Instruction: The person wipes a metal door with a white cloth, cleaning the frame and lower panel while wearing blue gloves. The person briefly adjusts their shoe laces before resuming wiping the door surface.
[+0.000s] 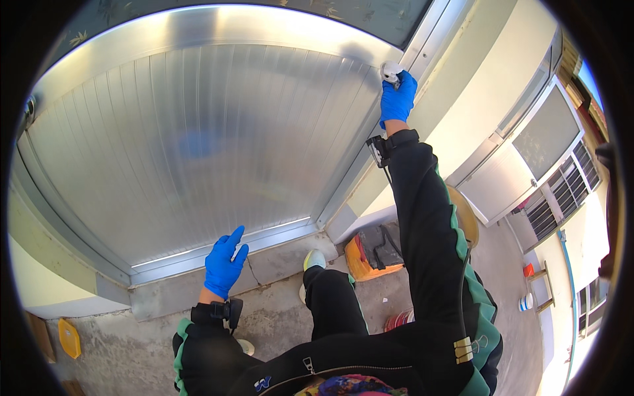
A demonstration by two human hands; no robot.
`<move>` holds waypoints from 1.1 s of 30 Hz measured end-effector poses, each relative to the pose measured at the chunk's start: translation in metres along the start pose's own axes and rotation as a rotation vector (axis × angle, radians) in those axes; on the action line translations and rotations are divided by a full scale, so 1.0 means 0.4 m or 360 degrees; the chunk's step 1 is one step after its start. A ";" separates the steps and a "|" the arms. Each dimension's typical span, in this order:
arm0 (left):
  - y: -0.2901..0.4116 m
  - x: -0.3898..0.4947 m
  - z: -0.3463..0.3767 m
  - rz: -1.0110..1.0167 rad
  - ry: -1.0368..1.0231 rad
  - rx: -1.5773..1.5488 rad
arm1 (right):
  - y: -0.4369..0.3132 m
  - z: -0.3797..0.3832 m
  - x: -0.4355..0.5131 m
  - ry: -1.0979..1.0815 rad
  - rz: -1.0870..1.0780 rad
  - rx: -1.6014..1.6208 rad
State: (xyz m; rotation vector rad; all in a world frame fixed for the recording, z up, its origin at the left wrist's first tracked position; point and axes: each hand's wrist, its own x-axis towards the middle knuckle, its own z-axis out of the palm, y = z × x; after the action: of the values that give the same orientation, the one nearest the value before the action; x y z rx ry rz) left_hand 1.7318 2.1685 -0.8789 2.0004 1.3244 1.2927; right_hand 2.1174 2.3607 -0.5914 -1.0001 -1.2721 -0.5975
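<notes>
A blue glove covers my right hand (397, 100), raised to the right edge of a ribbed metal door (237, 133). Its fingers close on a crumpled white cloth (391, 72), which lies against the door's edge beside the metal frame (425, 44). My left hand (225, 262), also in a blue glove, hangs in front of the door's lower part. Its fingers are apart, with nothing in them. Dark glass (277, 15) fills the door's upper part, and a round knob (30, 109) sits at its far left.
An orange and grey bag (374, 252) stands by the wall right of the doorstep (282, 257). Behind my right arm are a striped bucket (398, 321) and a tan round object (463, 215). A yellow plastic lid (69, 338) lies at left. Another door (520, 153) stands ajar farther right.
</notes>
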 end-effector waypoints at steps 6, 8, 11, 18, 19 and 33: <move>0.014 0.005 0.011 0.0061 -0.0220 0.0145 | 0.026 0.044 -0.033 -0.0192 -0.0317 -0.0412; 0.022 0.006 0.013 0.0101 -0.0260 0.0176 | 0.051 0.056 -0.114 -0.0296 -0.0325 -0.0363; 0.024 0.016 0.021 0.0182 -0.0271 0.0157 | 0.100 0.058 -0.280 -0.0367 -0.0262 -0.0286; 0.014 0.026 0.033 0.0198 -0.0364 0.0247 | 0.109 0.149 -0.675 -0.0174 0.1835 0.0483; 0.016 0.022 0.032 0.0183 -0.0384 0.0232 | 0.101 0.150 -0.675 -0.0089 0.1881 0.0637; 0.020 -0.005 -0.007 0.0246 -0.0369 0.0306 | -0.231 0.190 -0.108 -0.0249 -0.0091 0.0201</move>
State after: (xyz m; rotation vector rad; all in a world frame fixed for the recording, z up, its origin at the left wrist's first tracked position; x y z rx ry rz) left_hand 1.7332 2.1626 -0.8728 2.3443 1.2437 0.9890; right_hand 1.9923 2.3762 -0.6082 -0.9219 -1.4625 -0.4830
